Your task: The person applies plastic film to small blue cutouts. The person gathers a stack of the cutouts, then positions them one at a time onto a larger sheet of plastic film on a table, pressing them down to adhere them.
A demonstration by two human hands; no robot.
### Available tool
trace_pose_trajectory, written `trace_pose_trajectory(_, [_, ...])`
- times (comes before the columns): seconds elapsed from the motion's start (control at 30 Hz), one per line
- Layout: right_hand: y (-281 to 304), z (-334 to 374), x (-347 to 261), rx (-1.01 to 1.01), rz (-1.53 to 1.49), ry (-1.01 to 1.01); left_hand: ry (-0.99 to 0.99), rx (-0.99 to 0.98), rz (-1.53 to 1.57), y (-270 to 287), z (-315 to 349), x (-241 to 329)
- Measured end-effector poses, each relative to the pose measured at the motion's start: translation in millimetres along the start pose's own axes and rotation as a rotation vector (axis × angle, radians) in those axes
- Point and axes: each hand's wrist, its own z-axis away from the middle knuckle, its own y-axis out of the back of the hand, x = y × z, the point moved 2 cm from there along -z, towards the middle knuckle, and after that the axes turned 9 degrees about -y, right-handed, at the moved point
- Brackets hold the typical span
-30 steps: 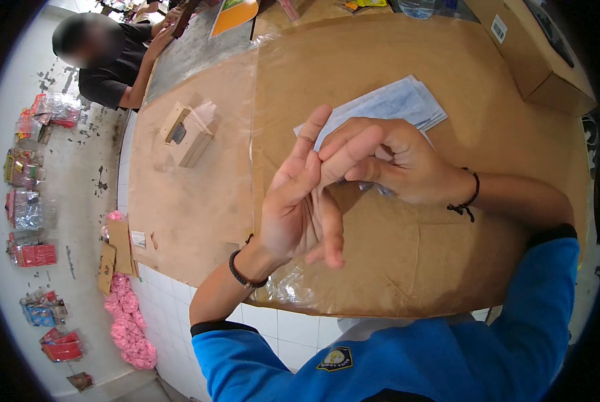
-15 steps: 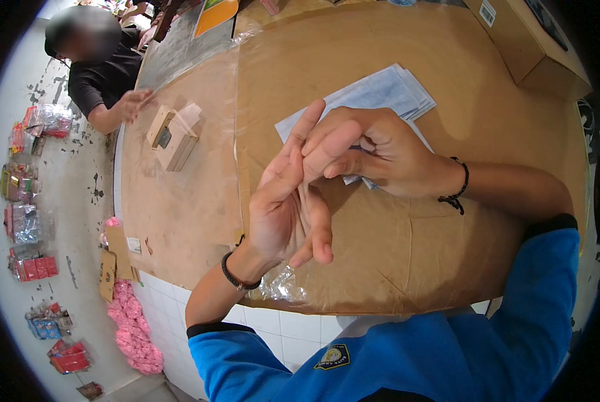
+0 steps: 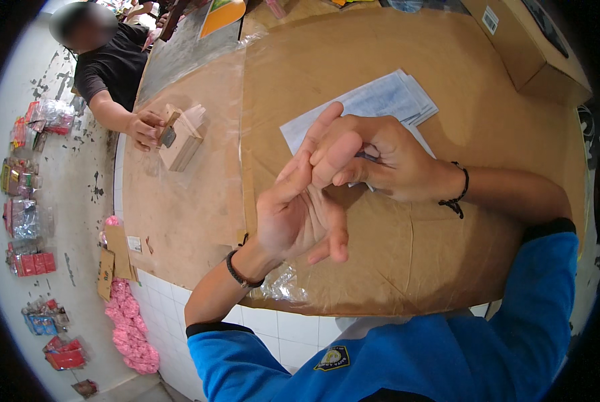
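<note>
My left hand is raised over the table with its palm turned up and its fingers spread. No object shows on the palm. My right hand meets it at the fingertips, its own fingers bent and pressed together against the left hand's fingers. What the right fingers grip, if anything, is hidden. Beneath and behind the hands lies a small stack of pale blue-white paper sheets, partly covered by them.
The table has a brown covering with clear tape. At the left stands a wooden block-shaped holder; a co-worker's hand touches it. A cardboard box sits far right. Pink bundled material lies beyond the table's left edge.
The co-worker's hand has come down onto the wooden holder. My two hands stay joined in nearly the same pose, shifted slightly to the right.
</note>
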Motion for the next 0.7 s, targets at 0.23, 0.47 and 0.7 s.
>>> trace_pose_trajectory(0.23, [-1.0, 0.9, 9.0, -0.071, 0.062, 0.042, -0.086, -0.093, -0.398, 6.5, -4.4, -2.9])
trace_pose_trajectory(0.47, [3.9, -3.5, 8.8, -0.043, 0.070, -0.156, -0.248, 0.260, -0.710, -13.4, -1.9, 6.9])
trace_pose_trajectory(0.7, [26.5, -18.0, -8.3, -0.027, 0.027, -0.292, -0.311, 0.094, -1.100, 13.5, -8.2, 73.2])
